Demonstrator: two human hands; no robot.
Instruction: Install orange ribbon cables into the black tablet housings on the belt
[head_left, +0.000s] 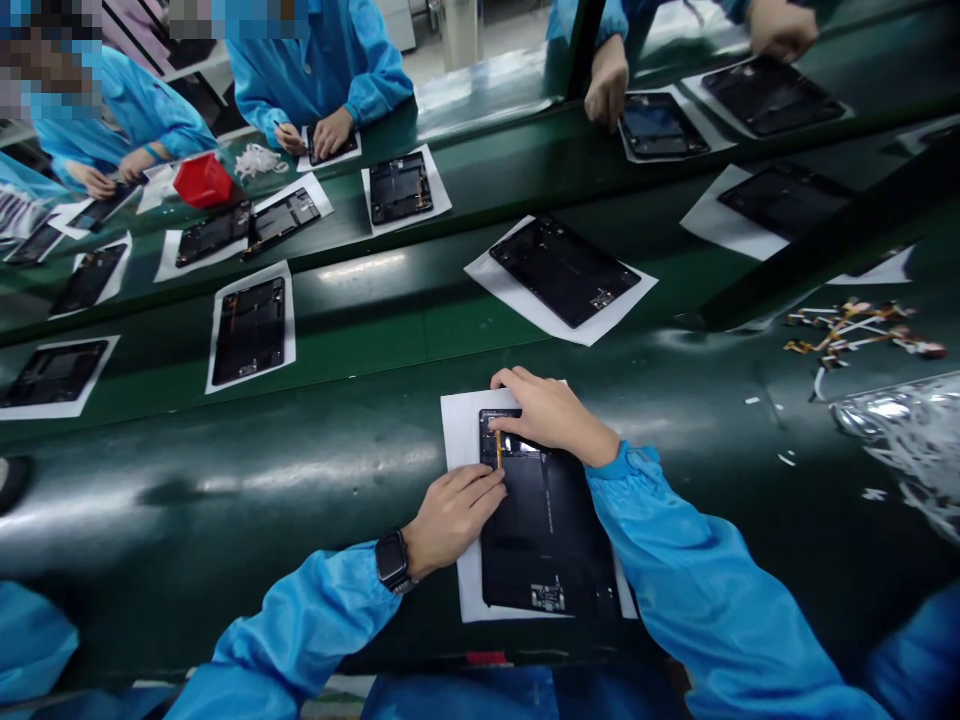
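Observation:
A black tablet back housing (551, 530) lies on a white paper sheet (469, 585) in front of me. Along its upper left runs a narrow orange flex cable (499, 447). My left hand (457, 512), with a black watch at its wrist, has its fingers together, their tips on the cable's lower end. From the right, my right hand (551, 412) reaches over the top of the housing. Its thumb presses the cable's upper end, while the other fingers curl over the top edge. Both sleeves are blue.
Several tablet housings on paper, such as one housing (566, 270), lie along the green line (375, 350). Orange and white flex cables (855, 330) are heaped at right, beside a clear plastic bag (911, 440). Co-workers in blue sit opposite, near a red container (204, 180). A dark post (817, 235) slants across.

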